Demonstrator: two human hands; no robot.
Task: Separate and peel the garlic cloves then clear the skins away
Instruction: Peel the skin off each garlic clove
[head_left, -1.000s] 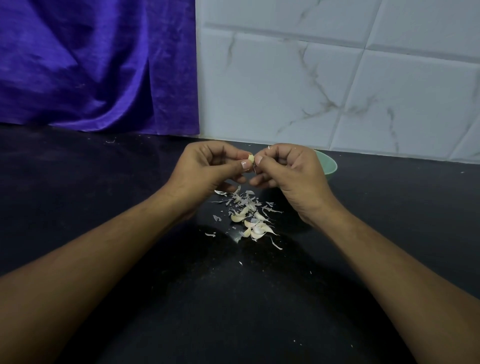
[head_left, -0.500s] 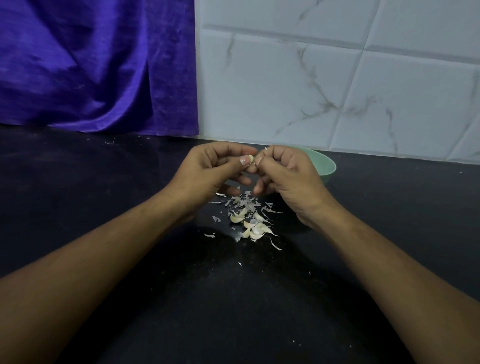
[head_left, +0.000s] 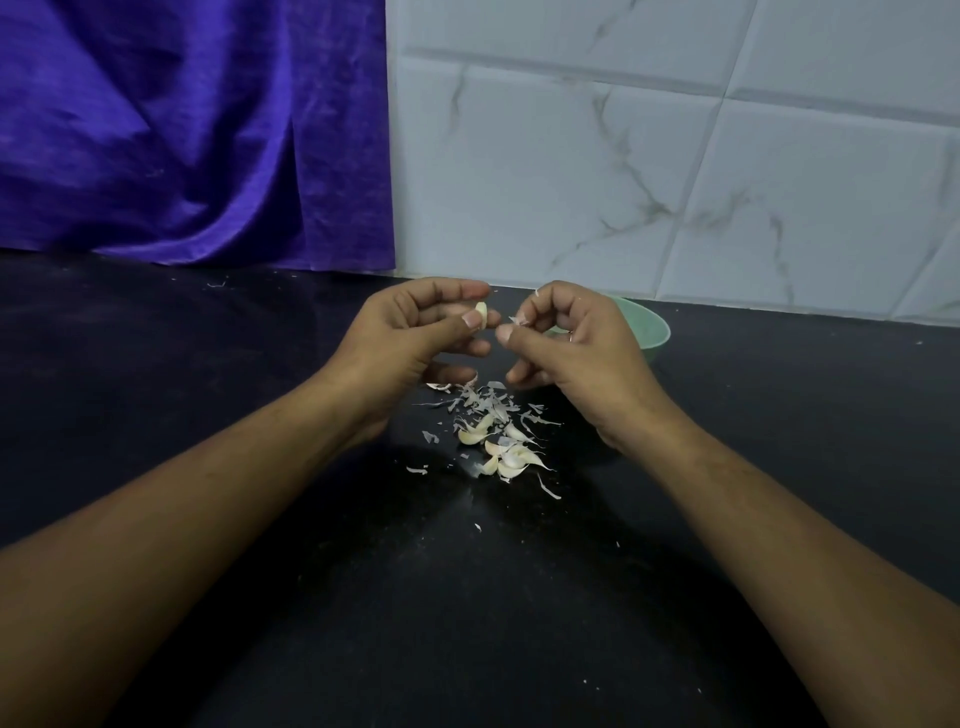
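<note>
My left hand pinches a pale garlic clove between thumb and fingers, held above the counter. A small gap away, my right hand pinches a thin scrap of garlic skin at its fingertips. Below both hands, several unpeeled cloves lie on the black counter among a scatter of loose papery skins. A green bowl stands behind my right hand, mostly hidden by it.
The black counter stretches out on all sides, with tiny skin flecks near the middle. A purple cloth hangs at the back left. White marbled tiles form the back wall.
My hands were pressed together on the clove; now they have drawn apart. The left keeps the clove and the right has come away with a bit of skin.
</note>
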